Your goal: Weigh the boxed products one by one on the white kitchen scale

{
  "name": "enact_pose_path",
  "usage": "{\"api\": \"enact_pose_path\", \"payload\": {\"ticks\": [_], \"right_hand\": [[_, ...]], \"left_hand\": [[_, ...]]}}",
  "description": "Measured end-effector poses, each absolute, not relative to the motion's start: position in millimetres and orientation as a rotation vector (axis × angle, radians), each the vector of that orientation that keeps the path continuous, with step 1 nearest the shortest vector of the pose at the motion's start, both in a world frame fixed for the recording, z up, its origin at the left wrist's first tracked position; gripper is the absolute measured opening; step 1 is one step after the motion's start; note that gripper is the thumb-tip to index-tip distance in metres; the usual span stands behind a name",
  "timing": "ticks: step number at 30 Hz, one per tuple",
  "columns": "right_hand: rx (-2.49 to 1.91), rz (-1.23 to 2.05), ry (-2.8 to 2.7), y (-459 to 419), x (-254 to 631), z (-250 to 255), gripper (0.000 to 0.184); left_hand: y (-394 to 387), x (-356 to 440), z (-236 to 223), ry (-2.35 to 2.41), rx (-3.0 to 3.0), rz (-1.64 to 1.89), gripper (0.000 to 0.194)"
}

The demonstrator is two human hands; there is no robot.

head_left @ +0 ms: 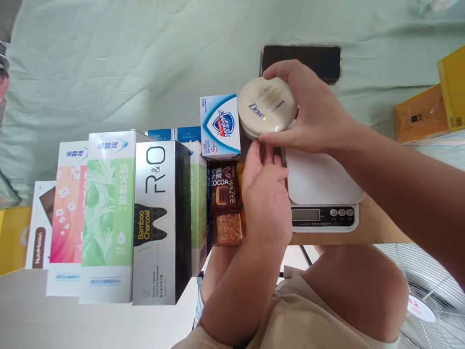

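Note:
My right hand (312,116) grips a round cream Dove jar (267,106) by its rim, thumb below and fingers over the top, tilted so the lid faces me. It hovers past the far left corner of a white kitchen scale (319,194). My left hand (265,194) lies just below the jar, fingers stretched out flat and together, fingertips close to its lower edge. A blue and white Safeguard soap box (220,127) stands right beside the jar on the left.
Upright boxes line the left: black R&O Bamboo Charcoal (160,218), green toothpaste (107,213), pink toothpaste (67,213). Cocoa snack packets (224,203) sit beside my left hand. A dark phone (319,60) lies behind the jar, yellow boxes (428,111) far right, a fan (432,300) by my knee.

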State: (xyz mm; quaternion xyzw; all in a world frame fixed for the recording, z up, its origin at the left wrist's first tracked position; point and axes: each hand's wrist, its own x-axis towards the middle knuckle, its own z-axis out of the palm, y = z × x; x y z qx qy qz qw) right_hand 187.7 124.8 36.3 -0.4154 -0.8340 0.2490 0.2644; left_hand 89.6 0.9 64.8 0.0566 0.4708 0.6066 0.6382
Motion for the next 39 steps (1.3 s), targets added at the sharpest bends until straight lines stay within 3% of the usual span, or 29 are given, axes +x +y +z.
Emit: {"api": "enact_pose_path", "payload": {"ticks": [4,9,14,16,22,26,30,33,36,37,39], "right_hand": [[-1.147,0.756,-2.302,134,188,36,0.077],[-1.188,0.857,-2.383,141,192,38,0.101],[-1.226,0.856,-2.410,141,196,38,0.107],[-1.232,0.849,-2.404,142,194,43,0.102],[-1.410,0.761,-2.410,143,168,76,0.065],[-1.235,0.693,-2.292,127,167,89,0.045],[-1.161,0.751,-1.797,91,197,80,0.036],[-1.197,0.803,-1.408,58,222,61,0.028],[-1.278,0.581,-1.369,33,241,41,0.022],[-1.327,0.510,-1.403,28,247,36,0.023],[-1.428,0.400,-1.471,23,259,29,0.027]], "left_hand": [[4,86,54,1.094,0.261,1.259,0.070],[5,77,35,1.168,0.595,1.184,0.061],[0,74,28,1.232,0.719,1.198,0.058],[-2,74,27,1.236,0.687,1.218,0.056],[-5,72,17,1.220,0.683,1.223,0.050],[-4,69,22,1.215,0.599,1.266,0.044],[-5,67,38,1.173,0.520,1.244,0.043],[-7,76,48,1.091,0.543,1.253,0.033],[-15,99,52,1.123,0.717,1.211,0.022],[-19,109,52,1.166,0.805,1.187,0.028],[-29,130,50,1.241,1.006,1.128,0.057]]}}
